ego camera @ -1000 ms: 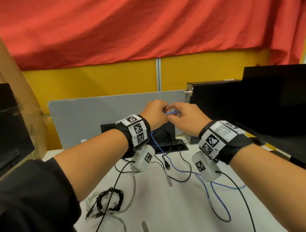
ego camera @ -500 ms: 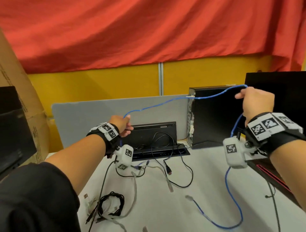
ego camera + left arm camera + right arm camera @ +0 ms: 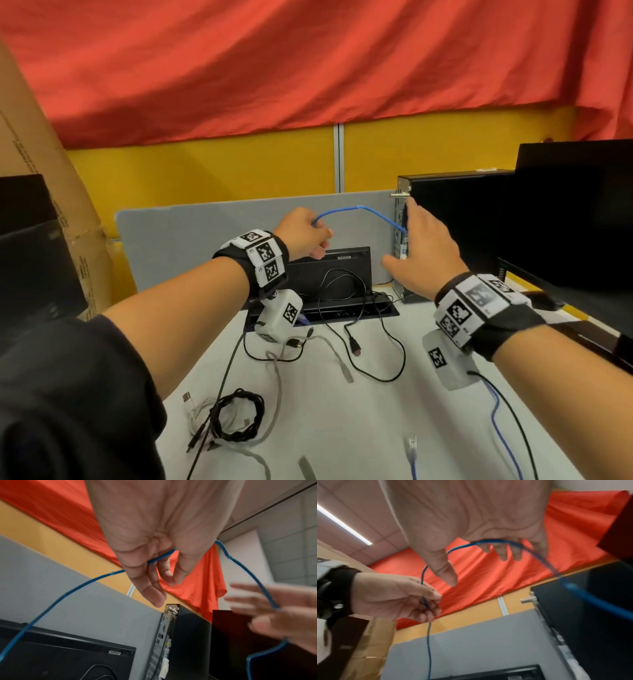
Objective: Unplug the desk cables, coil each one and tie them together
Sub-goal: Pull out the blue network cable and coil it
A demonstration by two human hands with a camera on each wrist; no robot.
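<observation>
L hand [image 3: 301, 236] is pinching the blue cable [image 3: 356, 209] up above the desk [image 3: 342, 428], fingers curling round it. Cable is arcing over to the R hand [image 3: 419, 253], running across its loosely spread fingers; actual grip there is too blurred to tell. Its free plug end is lying on the desk, partly cut off by frame edge. PC tower [image 3: 445, 233] is standing just behind R hand.

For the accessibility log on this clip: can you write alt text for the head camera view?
Two hands hold a thin blue cable arched above a white desk: the left hand grips one side, the open right hand carries the other. Loose black and grey cables lie below.
</observation>
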